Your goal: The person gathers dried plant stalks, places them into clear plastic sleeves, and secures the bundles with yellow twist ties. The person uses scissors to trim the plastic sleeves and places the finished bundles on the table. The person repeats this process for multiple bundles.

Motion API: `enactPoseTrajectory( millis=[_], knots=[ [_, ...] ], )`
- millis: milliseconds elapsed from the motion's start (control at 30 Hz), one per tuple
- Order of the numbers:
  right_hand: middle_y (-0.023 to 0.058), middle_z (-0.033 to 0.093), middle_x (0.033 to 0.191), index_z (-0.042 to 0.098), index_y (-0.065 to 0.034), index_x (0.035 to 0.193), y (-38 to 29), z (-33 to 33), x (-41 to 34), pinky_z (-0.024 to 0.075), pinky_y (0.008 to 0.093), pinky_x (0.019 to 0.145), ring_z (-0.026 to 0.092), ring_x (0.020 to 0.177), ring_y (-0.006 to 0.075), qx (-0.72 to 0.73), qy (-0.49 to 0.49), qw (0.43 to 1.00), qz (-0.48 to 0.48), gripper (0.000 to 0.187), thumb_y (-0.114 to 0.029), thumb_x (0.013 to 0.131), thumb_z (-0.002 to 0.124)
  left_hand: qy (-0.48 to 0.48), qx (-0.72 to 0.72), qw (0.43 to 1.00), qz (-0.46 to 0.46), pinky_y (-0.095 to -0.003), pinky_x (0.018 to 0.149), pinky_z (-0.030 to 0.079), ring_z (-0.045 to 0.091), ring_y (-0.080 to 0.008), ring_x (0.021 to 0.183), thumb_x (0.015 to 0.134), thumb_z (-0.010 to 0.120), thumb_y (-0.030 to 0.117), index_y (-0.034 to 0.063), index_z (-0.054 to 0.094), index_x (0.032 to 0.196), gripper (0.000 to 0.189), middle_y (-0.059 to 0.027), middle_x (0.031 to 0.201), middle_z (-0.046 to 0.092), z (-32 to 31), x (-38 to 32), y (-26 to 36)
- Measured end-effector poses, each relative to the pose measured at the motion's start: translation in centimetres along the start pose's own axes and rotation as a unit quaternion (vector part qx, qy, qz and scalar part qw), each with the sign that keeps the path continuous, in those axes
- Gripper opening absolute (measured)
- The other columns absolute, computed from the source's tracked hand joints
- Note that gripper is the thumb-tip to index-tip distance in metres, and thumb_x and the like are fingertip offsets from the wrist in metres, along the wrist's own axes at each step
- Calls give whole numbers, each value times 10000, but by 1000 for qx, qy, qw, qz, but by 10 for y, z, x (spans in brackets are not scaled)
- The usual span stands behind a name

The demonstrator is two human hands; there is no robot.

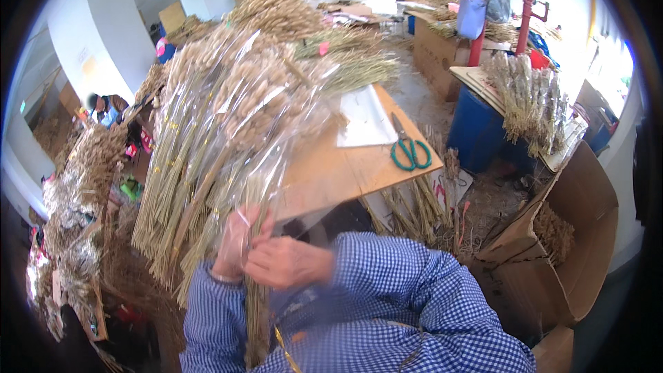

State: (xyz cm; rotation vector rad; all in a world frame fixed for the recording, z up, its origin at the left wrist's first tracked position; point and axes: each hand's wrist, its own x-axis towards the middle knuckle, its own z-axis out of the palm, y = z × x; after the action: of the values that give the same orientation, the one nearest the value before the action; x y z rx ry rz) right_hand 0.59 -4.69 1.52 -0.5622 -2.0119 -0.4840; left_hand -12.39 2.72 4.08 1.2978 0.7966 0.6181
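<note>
My left hand (237, 235) is closed around a bundle of dried grass stems (255, 316), near the front corner of the table. A clear plastic sleeve (269, 171) covers the bundle's upper part, and its shine partly veils the left fingers. Against the left fingers, my right hand (287, 263) is bent with its fingertips pinched together at the stems. What those fingertips grip is hidden. Below the hands hangs a strip of gold tie (282, 344). Green-handled scissors (411, 153) lie on the wooden tabletop (326, 178), beside a white sheet (366, 122).
Several sleeved grass bundles (181, 150) overhang the table's left side. An open cardboard box (588, 233) stands at the right. Behind it, a blue barrel (474, 132) supports a board with more bundles (531, 98). Another person (109, 109) is at the far left.
</note>
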Motion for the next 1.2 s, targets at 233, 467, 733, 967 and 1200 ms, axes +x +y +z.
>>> enactPoseTrajectory(
  millis=[233,467,733,967,1200],
  knots=[
    [98,634,869,580,-11,1017,24,-13,11,503,289,641,629,752,175,167,137,926,311,235,-160,846,642,-117,-95,962,228,-214,440,418,566,-94,613,948,576,255,27,573,1069,258,-69,888,622,18,47,123],
    [63,650,856,583,22,1016,7,14,4,490,301,790,609,837,141,510,-36,765,391,249,-218,966,542,-41,35,898,436,-198,501,495,565,-69,621,1009,439,295,-20,544,1149,360,-94,988,633,24,98,213],
    [16,495,587,532,-14,821,20,-12,6,445,252,508,528,520,109,497,-20,726,474,390,-318,1030,406,53,26,864,500,-276,741,558,644,-129,823,1003,454,362,11,568,1123,389,-95,986,642,11,99,194],
    [17,467,557,528,-23,804,45,-33,30,410,248,481,496,492,114,442,-4,742,504,404,-339,1025,408,62,-44,924,374,-322,861,514,614,-168,971,997,423,468,4,546,1213,526,-98,1090,629,35,79,125],
    [74,559,688,581,26,957,73,-39,37,439,306,585,534,637,161,320,89,823,462,344,-278,1005,425,-62,-21,970,233,-309,984,421,527,-184,1141,1012,382,443,-20,433,1360,581,-131,1268,545,39,71,12]
  ],
)
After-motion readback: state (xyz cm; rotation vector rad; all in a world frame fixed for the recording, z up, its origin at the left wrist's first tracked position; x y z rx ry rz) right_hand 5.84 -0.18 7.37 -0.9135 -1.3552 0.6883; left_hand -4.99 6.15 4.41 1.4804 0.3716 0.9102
